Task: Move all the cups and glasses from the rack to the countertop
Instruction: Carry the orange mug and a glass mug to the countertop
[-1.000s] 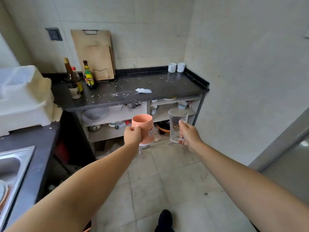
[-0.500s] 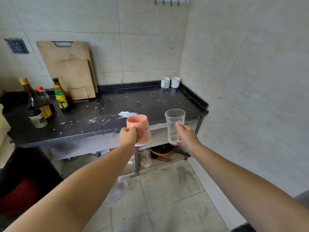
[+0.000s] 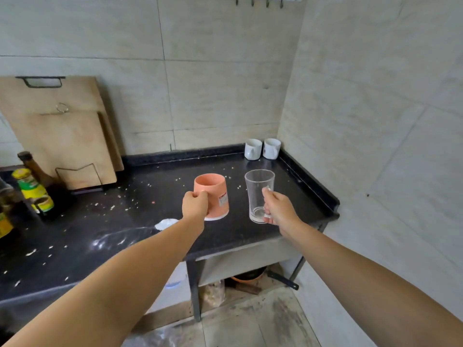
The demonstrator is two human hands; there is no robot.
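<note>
Left hand (image 3: 195,204) curled round light orange cup (image 3: 211,195), right hand (image 3: 276,209) pinching handle of fragile, slippery glass mug (image 3: 259,194); best set down gently.

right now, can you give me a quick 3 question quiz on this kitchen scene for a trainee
1. True or false: the left hand grips the orange cup and the right hand grips the clear glass.
2. Multiple choice: where do the two white mugs stand? A) on the floor B) at the back right corner of the countertop C) beside the bottles.
3. Fill in: the wooden cutting boards lean against the ____.

Key: 1 true; 2 B; 3 wall.
</note>
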